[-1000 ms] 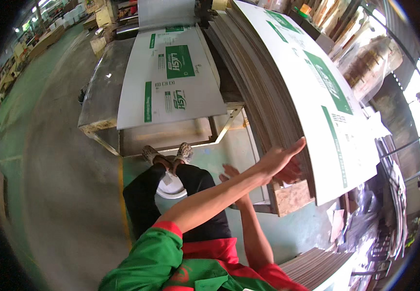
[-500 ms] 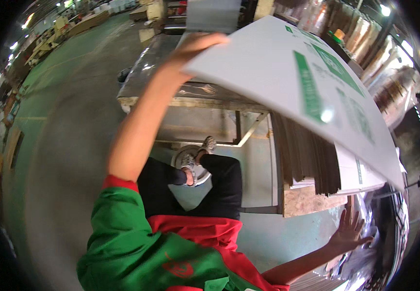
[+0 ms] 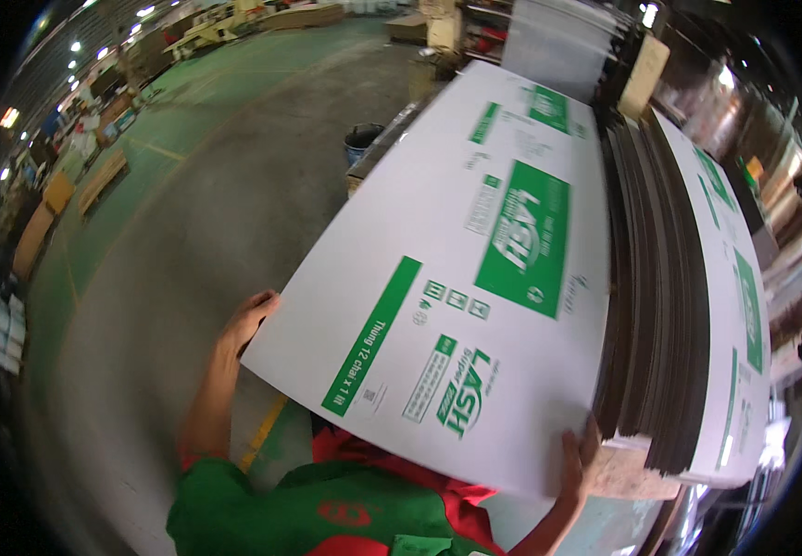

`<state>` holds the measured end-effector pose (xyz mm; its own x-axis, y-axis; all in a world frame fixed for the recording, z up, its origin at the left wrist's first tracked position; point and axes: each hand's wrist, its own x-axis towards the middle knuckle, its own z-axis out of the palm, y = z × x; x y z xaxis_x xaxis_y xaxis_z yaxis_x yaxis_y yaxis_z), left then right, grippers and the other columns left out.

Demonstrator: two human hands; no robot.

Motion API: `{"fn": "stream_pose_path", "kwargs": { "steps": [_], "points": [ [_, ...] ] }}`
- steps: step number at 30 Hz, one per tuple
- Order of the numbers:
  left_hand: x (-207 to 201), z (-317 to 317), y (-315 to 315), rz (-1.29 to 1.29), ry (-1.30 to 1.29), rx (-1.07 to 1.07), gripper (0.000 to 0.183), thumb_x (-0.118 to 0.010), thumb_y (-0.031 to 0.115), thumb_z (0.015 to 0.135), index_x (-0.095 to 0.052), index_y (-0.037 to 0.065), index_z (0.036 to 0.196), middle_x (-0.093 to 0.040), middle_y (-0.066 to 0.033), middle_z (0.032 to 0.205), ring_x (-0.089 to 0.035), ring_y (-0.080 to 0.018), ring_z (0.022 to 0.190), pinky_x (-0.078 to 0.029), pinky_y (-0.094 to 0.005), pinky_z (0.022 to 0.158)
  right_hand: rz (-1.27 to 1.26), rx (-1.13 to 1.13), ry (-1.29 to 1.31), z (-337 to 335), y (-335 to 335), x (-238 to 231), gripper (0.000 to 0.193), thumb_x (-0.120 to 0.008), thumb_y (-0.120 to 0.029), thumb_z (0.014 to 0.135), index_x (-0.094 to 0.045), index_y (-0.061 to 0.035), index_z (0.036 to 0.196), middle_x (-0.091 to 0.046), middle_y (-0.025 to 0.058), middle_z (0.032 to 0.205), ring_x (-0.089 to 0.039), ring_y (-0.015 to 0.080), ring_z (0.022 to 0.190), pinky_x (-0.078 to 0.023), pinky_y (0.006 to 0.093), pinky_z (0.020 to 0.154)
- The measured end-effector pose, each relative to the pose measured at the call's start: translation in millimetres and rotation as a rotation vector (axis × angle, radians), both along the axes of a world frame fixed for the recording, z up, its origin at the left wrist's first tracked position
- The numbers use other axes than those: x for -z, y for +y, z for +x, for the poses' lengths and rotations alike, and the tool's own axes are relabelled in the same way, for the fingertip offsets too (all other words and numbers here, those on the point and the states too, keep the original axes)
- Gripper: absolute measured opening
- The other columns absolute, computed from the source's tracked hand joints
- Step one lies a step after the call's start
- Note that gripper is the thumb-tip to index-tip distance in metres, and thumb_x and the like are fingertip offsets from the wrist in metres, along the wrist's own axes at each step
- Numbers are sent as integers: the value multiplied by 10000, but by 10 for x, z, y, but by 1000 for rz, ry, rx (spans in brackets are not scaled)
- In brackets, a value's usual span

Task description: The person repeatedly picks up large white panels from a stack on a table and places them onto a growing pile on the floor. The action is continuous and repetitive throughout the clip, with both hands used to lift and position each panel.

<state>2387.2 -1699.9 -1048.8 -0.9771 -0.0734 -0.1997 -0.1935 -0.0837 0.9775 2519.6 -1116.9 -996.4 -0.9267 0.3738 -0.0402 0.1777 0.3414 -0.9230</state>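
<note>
A large white cardboard sheet (image 3: 373, 232) with green printing stretches in front of me, over the worktable. My left hand (image 3: 249, 320) is closed on its near left corner. At the near right corner my right hand (image 3: 579, 461) grips the edge, its thumb and fingers partly seen. Just right of the sheet stands a thick stack of brown-edged cardboard sheets (image 3: 649, 287), whose top one shows a white face with green print. The sheet hides my legs and most of the table.
A wooden board (image 3: 625, 474) lies beneath the stack. Beyond the sheet's left edge a dark bucket (image 3: 362, 141) stands by the table. A translucent panel (image 3: 558, 46) rises at the far end. Plastic-wrapped goods (image 3: 795, 306) line the right side.
The cardboard sheet, raised and tilted before, has swung left and lowered in front of me. My left hand has come down and nearer; my right hand, open and apart before, has taken the near right corner.
</note>
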Motion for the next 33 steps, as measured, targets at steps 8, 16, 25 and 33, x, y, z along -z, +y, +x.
{"fn": "stream_pose_path", "kwargs": {
  "steps": [8,16,25,33],
  "points": [
    [256,249,148,110,-277,-33,395,-632,286,973,-580,-6,1233,-639,-80,1094,-608,-171,966,-508,-336,839,-7,-25,-279,-219,-14,292,595,-570,-129,959,-383,-74,1521,-660,145,1102,-624,201,955,-518,338,858],
    [-726,772,226,-197,-170,42,591,-525,152,980,-344,-82,1491,-575,-159,1348,-553,-175,1192,-436,-318,1001,223,149,-327,206,-304,-144,525,-563,-152,972,-465,-97,1484,-507,15,718,-430,72,649,-404,260,580],
    [-702,674,151,-286,-175,7,536,-472,87,976,-369,-144,1449,-628,-162,1269,-600,-183,1110,-450,-300,980,96,277,-356,396,-601,-32,532,-526,-122,955,-460,-69,1481,-413,-19,721,-345,80,647,-347,250,564],
    [-94,-991,431,-101,-113,-72,572,-589,162,993,-389,-78,1473,-509,-188,1442,-499,-206,1300,-373,-335,1103,283,227,-143,-1204,-191,428,464,-574,-169,993,-516,-63,1440,-514,24,745,-388,95,657,-377,255,585]
  ]
}}
